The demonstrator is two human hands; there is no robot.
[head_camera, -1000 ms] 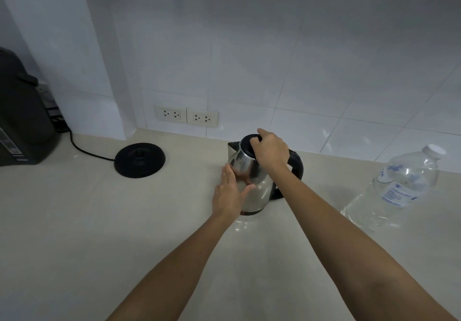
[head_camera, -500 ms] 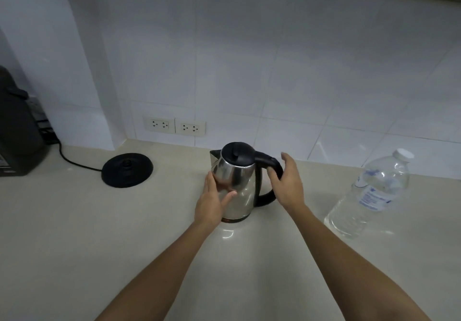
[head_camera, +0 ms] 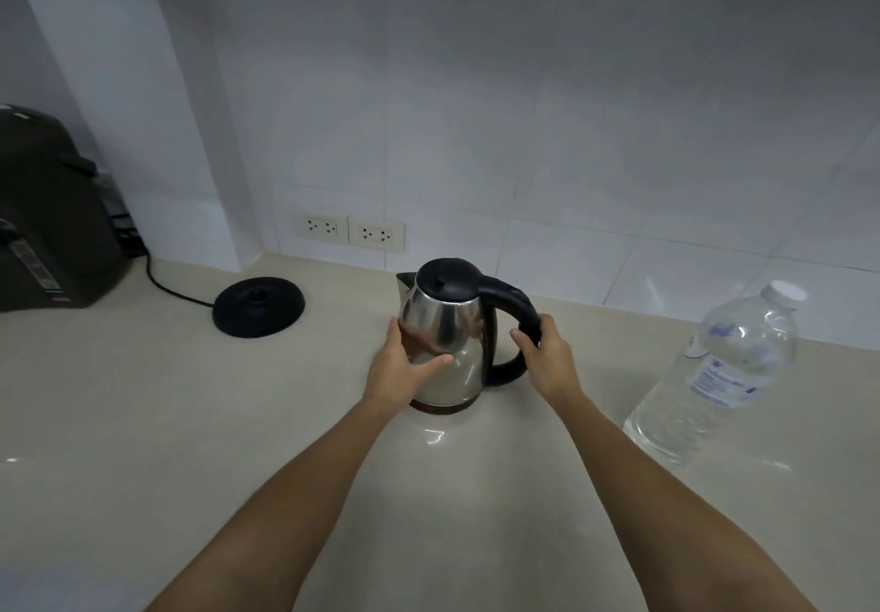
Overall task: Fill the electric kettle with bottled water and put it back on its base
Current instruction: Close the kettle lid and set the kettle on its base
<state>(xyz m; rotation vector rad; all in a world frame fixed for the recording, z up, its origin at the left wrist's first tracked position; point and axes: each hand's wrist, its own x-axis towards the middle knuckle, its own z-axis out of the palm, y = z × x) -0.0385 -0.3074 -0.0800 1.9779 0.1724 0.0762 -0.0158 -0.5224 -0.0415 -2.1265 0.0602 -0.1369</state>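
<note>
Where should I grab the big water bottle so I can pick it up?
Wrap a hand around the water bottle at its middle, by the label, coming from its left side, which faces the kettle. It stands upright with its cap on, and its clear round body looks narrow enough there to grip.

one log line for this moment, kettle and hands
kettle: off base, lid shut | left hand: on body | right hand: on handle | bottle: capped, untouched

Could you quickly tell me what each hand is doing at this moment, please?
Left hand: open, palm and fingers resting against the kettle body.
Right hand: closed around the kettle's black handle.
</note>
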